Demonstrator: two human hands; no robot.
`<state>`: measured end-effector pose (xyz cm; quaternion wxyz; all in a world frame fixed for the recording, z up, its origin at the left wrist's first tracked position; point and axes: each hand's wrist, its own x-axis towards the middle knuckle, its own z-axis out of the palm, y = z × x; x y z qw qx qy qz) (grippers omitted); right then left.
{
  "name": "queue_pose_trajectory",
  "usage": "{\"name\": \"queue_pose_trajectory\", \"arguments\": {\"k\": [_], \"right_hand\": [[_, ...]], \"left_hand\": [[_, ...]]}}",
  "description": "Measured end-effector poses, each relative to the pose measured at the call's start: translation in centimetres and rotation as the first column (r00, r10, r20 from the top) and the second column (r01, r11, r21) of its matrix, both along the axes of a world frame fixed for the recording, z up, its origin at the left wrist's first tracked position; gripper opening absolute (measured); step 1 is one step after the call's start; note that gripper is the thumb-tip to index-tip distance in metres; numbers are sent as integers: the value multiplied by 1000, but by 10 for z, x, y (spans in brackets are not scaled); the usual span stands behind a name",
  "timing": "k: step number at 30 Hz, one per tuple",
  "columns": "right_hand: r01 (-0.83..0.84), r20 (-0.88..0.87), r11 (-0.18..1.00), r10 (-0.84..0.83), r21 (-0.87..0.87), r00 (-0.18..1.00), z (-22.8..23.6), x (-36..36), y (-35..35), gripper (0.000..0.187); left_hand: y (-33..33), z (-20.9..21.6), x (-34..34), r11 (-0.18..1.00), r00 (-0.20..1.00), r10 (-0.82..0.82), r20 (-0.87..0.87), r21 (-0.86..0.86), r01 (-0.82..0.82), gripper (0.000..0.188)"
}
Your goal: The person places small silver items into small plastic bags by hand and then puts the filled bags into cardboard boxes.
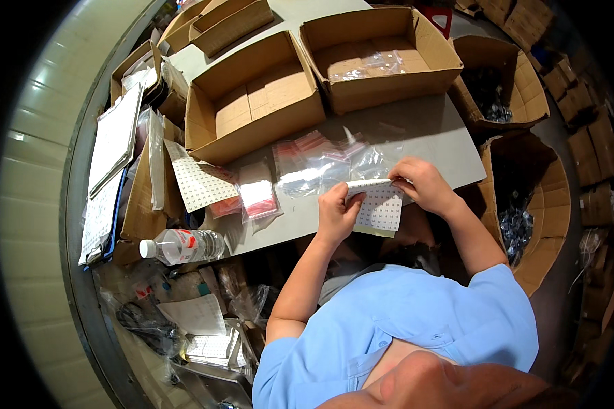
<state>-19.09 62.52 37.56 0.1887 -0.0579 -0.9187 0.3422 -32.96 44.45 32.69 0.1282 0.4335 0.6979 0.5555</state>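
Note:
Between my hands, at the table's near edge, is a sheet of small printed labels (381,210), its top edge folded or curled over. My left hand (338,213) pinches the sheet's upper left corner. At the upper right corner my right hand (421,183) grips it with bent fingers. Clear zip bags (310,163) with red strips lie loosely just beyond my hands. Left of them is a stack of similar bags (258,191), and beside it a second label sheet (199,178) leans on the table.
Two open cardboard boxes stand at the back: the left box (252,102) and the right box (382,54), which contains clear bags. A water bottle (184,247) lies at the left edge near clipboards (116,140). Deep cartons (542,204) with dark packed items stand at the right.

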Motion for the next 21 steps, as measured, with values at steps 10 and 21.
{"name": "queue_pose_trajectory", "arguments": {"k": [10, 21], "right_hand": [[-86, 107, 995, 91, -48, 990, 9, -1, 11, 15], [52, 298, 897, 91, -439, 950, 3, -40, 69, 10]], "left_hand": [[-4, -6, -4, 994, 984, -104, 142, 49, 97, 16], [-3, -13, -3, 994, 982, -105, 157, -6, 107, 14]]}}
